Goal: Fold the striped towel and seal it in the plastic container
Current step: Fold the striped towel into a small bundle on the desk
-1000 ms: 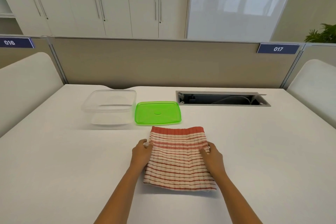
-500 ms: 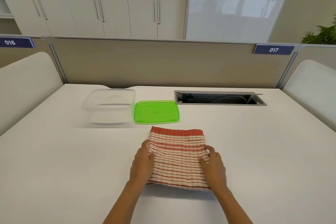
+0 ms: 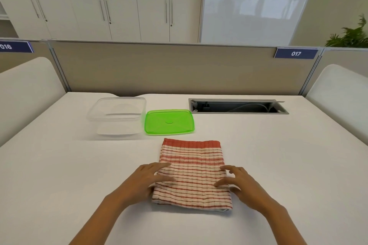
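The red-and-white striped towel (image 3: 191, 173) lies folded into a rectangle on the white table, its solid red band at the far edge. My left hand (image 3: 143, 180) rests on the towel's left side with fingers spread flat. My right hand (image 3: 240, 184) lies on its right side, fingers apart, gripping nothing. Beyond the towel to the left stands the clear plastic container (image 3: 117, 116), open and empty. Its green lid (image 3: 169, 122) lies flat on the table just right of the container.
An open cable slot (image 3: 238, 106) is set into the table at the back right. A beige partition runs along the table's far edge, with white rounded dividers (image 3: 25, 89) at both sides.
Both hands slid back toward me along the towel's sides and their fingers opened flat. The towel has settled flat.
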Available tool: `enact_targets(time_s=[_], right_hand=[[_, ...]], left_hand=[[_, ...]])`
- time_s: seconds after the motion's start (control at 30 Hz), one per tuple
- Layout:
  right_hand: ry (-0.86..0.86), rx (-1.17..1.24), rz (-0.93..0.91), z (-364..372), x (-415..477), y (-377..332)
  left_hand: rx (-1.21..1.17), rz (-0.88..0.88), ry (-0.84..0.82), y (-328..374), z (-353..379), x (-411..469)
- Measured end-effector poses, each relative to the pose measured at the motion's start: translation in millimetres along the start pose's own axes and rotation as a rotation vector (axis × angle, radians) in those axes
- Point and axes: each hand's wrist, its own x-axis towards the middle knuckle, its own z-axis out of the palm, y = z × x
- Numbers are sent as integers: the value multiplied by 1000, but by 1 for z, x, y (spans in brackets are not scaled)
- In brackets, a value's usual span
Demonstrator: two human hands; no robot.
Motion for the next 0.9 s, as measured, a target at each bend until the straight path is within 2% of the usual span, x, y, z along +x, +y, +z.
enact_targets(time_s=[0.17,0.3,0.37,0.47,0.6,0.73,0.9], right_hand=[[-7,44,-16,1,4,6],[202,482,55,5,4,14],[243,611,145,6,5,13],[210,685,196,2,11,7],[215,752,176,-5,17,-2],[325,878,186,-5,30,-7],[500,896,240,8,42,-10]], left_hand=[[-261,-34,25,-6,13,5],[-782,-299,233,4,16,4],[-916,-411,271,13,13,8],[-992,-457,329,18,12,16],[-1094,-503,407,19,15,21],[-1082,-526,503,24,18,27],[-991,-623,666,36,18,36]])
